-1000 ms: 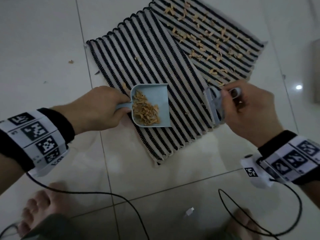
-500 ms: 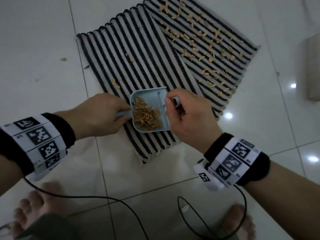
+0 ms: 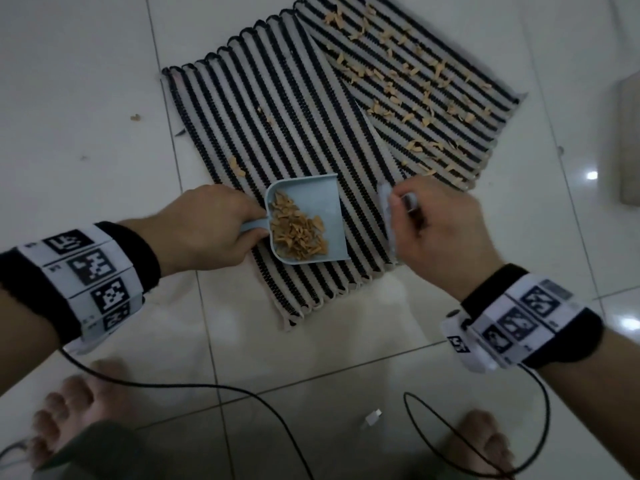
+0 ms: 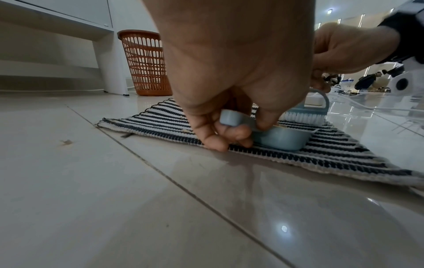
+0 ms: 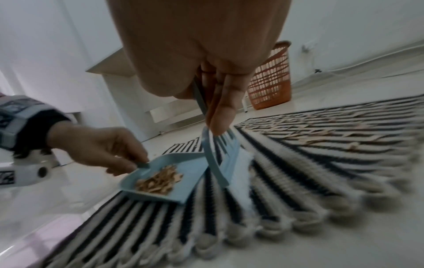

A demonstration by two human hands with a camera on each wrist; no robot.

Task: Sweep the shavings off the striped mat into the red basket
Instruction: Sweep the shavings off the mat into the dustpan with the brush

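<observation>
A black-and-white striped mat (image 3: 287, 126) lies on the tiled floor, and many tan shavings (image 3: 408, 81) are scattered over its far right half. My left hand (image 3: 207, 226) grips the handle of a light blue dustpan (image 3: 322, 206) that rests flat on the mat's near part and holds a pile of shavings (image 3: 298, 233). My right hand (image 3: 440, 230) grips a light blue hand brush (image 3: 386, 220) a short way right of the pan's mouth, bristles (image 5: 243, 174) down on the mat. The red basket (image 4: 144, 63) stands beyond the mat by a white cabinet.
Two stray shavings (image 3: 239, 166) lie on the mat left of the pan, and one (image 3: 135, 117) on the tiles further left. Black cables (image 3: 450, 427) loop on the floor by my bare feet (image 3: 69, 403). A pale object (image 3: 628, 140) sits at the right edge.
The brush swept left to the dustpan's mouth half a second ago and has now drawn back to the right. The dustpan and left hand stayed in place.
</observation>
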